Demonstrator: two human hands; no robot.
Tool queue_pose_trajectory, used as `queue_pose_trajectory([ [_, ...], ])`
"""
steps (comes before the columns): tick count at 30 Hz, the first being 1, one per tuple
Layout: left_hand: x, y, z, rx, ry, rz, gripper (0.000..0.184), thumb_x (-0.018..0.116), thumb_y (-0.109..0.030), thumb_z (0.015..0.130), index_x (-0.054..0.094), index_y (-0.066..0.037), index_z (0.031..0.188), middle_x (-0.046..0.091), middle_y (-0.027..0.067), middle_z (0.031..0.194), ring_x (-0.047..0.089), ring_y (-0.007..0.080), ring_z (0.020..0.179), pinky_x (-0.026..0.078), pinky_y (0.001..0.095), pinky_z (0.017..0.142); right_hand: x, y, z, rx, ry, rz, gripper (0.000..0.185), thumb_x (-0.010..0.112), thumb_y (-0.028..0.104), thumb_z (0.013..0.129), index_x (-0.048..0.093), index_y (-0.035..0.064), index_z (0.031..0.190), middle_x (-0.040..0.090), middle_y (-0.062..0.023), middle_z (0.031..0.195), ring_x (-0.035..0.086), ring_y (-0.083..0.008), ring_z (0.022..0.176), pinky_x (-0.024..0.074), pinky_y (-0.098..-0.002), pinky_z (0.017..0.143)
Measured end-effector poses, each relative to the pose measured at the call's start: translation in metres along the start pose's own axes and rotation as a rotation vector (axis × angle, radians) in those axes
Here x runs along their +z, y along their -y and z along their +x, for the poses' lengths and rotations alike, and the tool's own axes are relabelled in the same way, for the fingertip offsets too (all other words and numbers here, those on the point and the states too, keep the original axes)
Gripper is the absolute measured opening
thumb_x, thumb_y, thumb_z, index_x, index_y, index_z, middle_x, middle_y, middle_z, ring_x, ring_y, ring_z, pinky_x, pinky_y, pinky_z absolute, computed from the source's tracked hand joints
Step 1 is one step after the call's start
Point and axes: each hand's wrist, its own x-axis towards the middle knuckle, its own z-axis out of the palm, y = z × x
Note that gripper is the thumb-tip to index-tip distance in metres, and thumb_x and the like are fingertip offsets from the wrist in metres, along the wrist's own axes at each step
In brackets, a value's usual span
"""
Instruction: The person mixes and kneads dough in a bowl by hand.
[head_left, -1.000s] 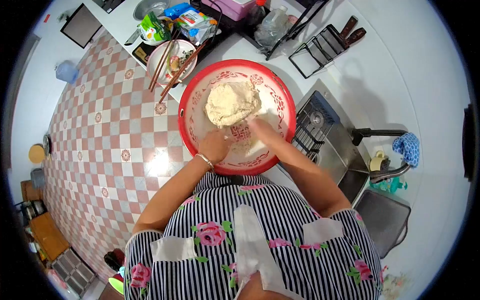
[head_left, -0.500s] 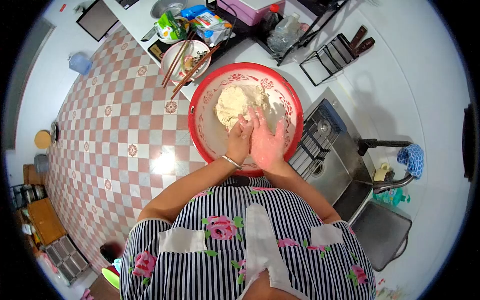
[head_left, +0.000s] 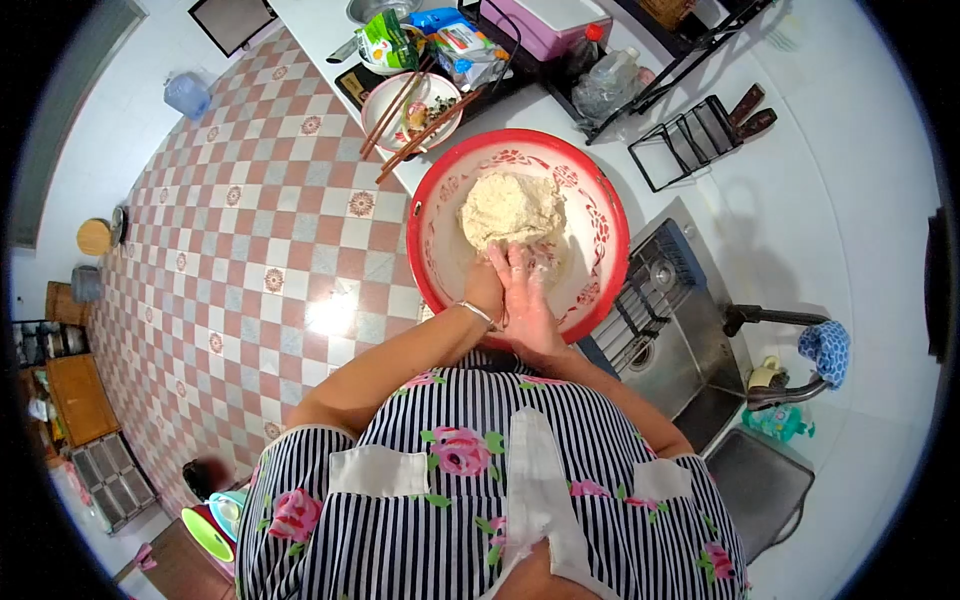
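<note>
A pale, rough lump of dough (head_left: 512, 208) sits in a white enamel basin with a red rim (head_left: 619, 250) and red printed patterns. My right hand (head_left: 528, 305), dusted with flour, has its fingers stretched out, the tips at the dough's near edge. Close against it on the left is my left hand (head_left: 485, 290), with a bracelet on the wrist. Its fingers are mostly hidden behind the right hand, so their pose does not show.
Left of the basin, a bowl of food scraps (head_left: 376, 108) carries chopsticks (head_left: 428, 137). Packets (head_left: 466, 48) and a pink box (head_left: 545, 25) stand behind. Right are a knife rack (head_left: 685, 145), a steel sink (head_left: 690, 345) and a faucet (head_left: 775, 315). A person's head shows lower left.
My hands have come together; the right fingers, spread before, are now closer together at the dough's near edge. The dough looks more heaped. The whole view has shifted slightly.
</note>
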Motion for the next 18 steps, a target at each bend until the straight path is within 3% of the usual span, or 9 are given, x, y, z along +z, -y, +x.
queue_pose_trajectory([
  [2, 0.011, -0.003, -0.008, -0.001, -0.063, 0.014, 0.042, 0.037, -0.036, 0.101, 0.055, 0.0, 0.116, 0.065, 0.0112, 0.101, 0.062, 0.0244, 0.084, 0.051, 0.0351, 0.072, 0.02, -0.002, 0.006, 0.02, -0.04, 1.099, 0.061, 0.011, 0.044, 0.103, 0.014, 0.0072, 0.152, 0.014, -0.0165, 0.157, 0.018, -0.0293, 0.142, 0.0077, -0.0415, 0.115],
  [3, -0.007, 0.014, 0.006, 0.084, 0.052, 0.328, 0.047, 0.035, -0.041, 0.101, 0.053, -0.001, 0.117, 0.064, 0.013, 0.105, 0.062, 0.0254, 0.088, 0.051, 0.0364, 0.076, 0.029, -0.003, 0.009, 0.033, -0.066, 1.648, 0.062, 0.01, 0.044, 0.103, 0.015, 0.0054, 0.151, 0.015, -0.0194, 0.156, 0.019, -0.0297, 0.142, 0.0076, -0.0403, 0.115],
  [6, 0.03, -0.014, -0.013, -0.234, -0.015, -0.616, 0.055, 0.034, -0.048, 0.1, 0.053, 0.001, 0.115, 0.063, 0.0142, 0.109, 0.062, 0.0246, 0.094, 0.051, 0.0353, 0.081, 0.047, -0.007, 0.013, -0.017, -0.199, 1.406, 0.06, 0.011, 0.041, 0.103, 0.017, 0.0062, 0.151, 0.019, -0.0182, 0.155, 0.021, -0.0327, 0.14, 0.0049, -0.0463, 0.114],
  [7, 0.036, -0.021, -0.023, -0.197, -0.004, -0.531, 0.062, 0.036, -0.054, 0.098, 0.051, 0.001, 0.123, 0.059, 0.0159, 0.12, 0.06, 0.0213, 0.101, 0.049, 0.034, 0.087, 0.05, -0.011, 0.015, 0.016, -0.209, 1.301, 0.058, 0.013, 0.04, 0.103, 0.018, 0.0069, 0.151, 0.022, -0.0168, 0.154, 0.021, -0.0336, 0.14, 0.0041, -0.0505, 0.113],
  [10, 0.03, -0.001, -0.013, -0.245, -0.066, -0.096, 0.067, 0.038, -0.054, 0.097, 0.041, 0.0, 0.137, 0.053, 0.0158, 0.132, 0.055, 0.0198, 0.112, 0.044, 0.0319, 0.095, 0.051, -0.035, 0.022, 0.058, -0.195, 0.911, 0.057, 0.016, 0.038, 0.103, 0.021, 0.008, 0.151, 0.028, -0.0138, 0.152, 0.02, -0.0347, 0.14, 0.0032, -0.0596, 0.111],
  [11, 0.032, -0.001, -0.022, -0.198, 0.058, -0.248, 0.053, 0.041, -0.041, 0.1, 0.041, -0.006, 0.139, 0.05, 0.0117, 0.135, 0.049, 0.0179, 0.121, 0.036, 0.031, 0.104, 0.065, -0.045, 0.033, 0.119, -0.141, 0.85, 0.057, 0.029, 0.036, 0.1, 0.022, 0.0099, 0.15, 0.029, -0.0129, 0.151, 0.017, -0.0345, 0.142, 0.0025, -0.0616, 0.11],
  [14, 0.057, -0.041, -0.055, -0.228, 0.141, 0.055, 0.055, 0.046, -0.043, 0.098, 0.041, -0.007, 0.139, 0.05, 0.0098, 0.135, 0.048, 0.0191, 0.122, 0.034, 0.0318, 0.105, 0.058, -0.071, 0.043, 0.187, -0.239, 0.533, 0.06, 0.048, 0.029, 0.094, 0.027, 0.0117, 0.148, 0.037, -0.0144, 0.147, 0.028, -0.038, 0.137, 0.0136, -0.0578, 0.111],
  [17, 0.03, -0.032, -0.029, -0.032, 0.177, 0.52, 0.046, 0.056, -0.04, 0.093, 0.059, -0.005, 0.124, 0.059, 0.007, 0.125, 0.059, 0.0207, 0.105, 0.044, 0.0332, 0.094, 0.099, -0.106, 0.061, 0.089, -0.493, 0.842, 0.059, 0.062, 0.019, 0.085, 0.043, 0.0099, 0.14, 0.047, -0.016, 0.138, 0.043, -0.0378, 0.126, 0.0317, -0.0482, 0.106],
  [18, 0.022, -0.037, -0.016, 0.047, 0.197, 0.679, 0.043, 0.059, -0.037, 0.092, 0.062, -0.005, 0.12, 0.06, 0.0068, 0.124, 0.062, 0.021, 0.101, 0.045, 0.0331, 0.091, 0.091, -0.107, 0.064, 0.108, -0.446, 0.824, 0.055, 0.063, 0.018, 0.084, 0.046, 0.0088, 0.136, 0.05, -0.0164, 0.133, 0.047, -0.0372, 0.122, 0.0353, -0.0456, 0.103],
])
